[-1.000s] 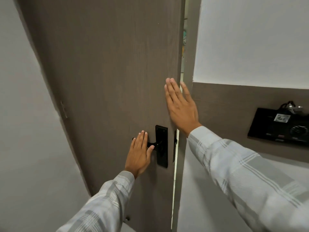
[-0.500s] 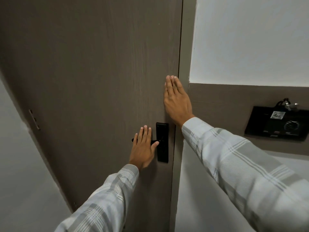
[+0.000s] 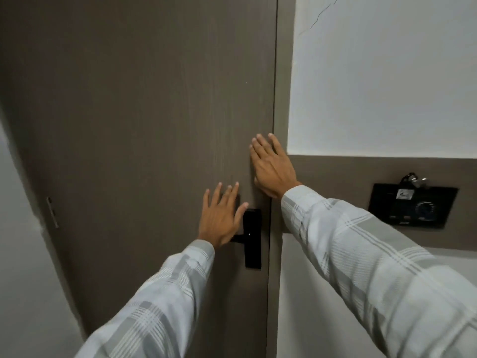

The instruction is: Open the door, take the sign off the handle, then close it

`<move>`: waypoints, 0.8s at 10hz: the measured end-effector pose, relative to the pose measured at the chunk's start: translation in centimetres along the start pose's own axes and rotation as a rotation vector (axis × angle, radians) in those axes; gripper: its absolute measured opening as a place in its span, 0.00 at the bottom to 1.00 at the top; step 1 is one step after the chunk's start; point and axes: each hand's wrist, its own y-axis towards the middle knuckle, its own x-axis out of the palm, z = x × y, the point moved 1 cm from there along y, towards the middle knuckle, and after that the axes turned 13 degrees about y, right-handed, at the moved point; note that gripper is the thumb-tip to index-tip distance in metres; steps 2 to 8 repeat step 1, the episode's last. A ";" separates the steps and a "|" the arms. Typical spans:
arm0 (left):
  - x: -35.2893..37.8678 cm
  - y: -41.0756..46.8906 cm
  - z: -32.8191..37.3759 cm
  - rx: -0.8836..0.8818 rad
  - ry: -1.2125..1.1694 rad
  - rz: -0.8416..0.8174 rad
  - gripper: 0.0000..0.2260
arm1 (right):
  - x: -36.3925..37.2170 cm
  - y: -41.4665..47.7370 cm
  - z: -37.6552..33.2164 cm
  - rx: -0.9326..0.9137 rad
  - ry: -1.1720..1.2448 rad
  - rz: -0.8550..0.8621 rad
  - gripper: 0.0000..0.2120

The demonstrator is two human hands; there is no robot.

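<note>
The big brown door (image 3: pixel 134 125) sits flush in its frame (image 3: pixel 282 99), with only a thin dark line showing along its right edge; the black lock plate (image 3: pixel 253 239) is low on the door, close to that edge, and it is the thing to find all else by. The left hand (image 3: pixel 220 218) lies just left of the lock plate, flat and spread out, fingers pointing up, gripping nothing; it covers most of the black handle (image 3: pixel 237 239), and only a short dark bit of the handle pokes out under the palm, touching the plate. The right hand (image 3: pixel 271 166) is above the lock plate and a little to the right; it is flat and loose too, holding nothing, with its fingers across the line where door meets frame. No sign can be seen on the bit of handle that shows. Both arms wear a pale checked sleeve (image 3: pixel 361 249). Far to the right of the lock plate, a black panel (image 3: pixel 413 208) with a round dial hangs on the brown wall strip, and keys (image 3: pixel 415 180) sit at its top. High above the lock plate, on the white wall (image 3: pixel 387 73), runs a thin crack (image 3: pixel 318 15).
</note>
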 end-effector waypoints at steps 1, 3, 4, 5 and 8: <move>-5.2 4.4 0.9 0.024 0.084 0.173 0.29 | -3.2 -0.6 2.1 0.088 0.062 0.281 0.30; -5.2 4.4 0.9 0.024 0.084 0.173 0.29 | -3.2 -0.6 2.1 0.088 0.062 0.281 0.30; -5.2 4.4 0.9 0.024 0.084 0.173 0.29 | -3.2 -0.6 2.1 0.088 0.062 0.281 0.30; -5.2 4.4 0.9 0.024 0.084 0.173 0.29 | -3.2 -0.6 2.1 0.088 0.062 0.281 0.30; -5.2 4.4 0.9 0.024 0.084 0.173 0.29 | -3.2 -0.6 2.1 0.088 0.062 0.281 0.30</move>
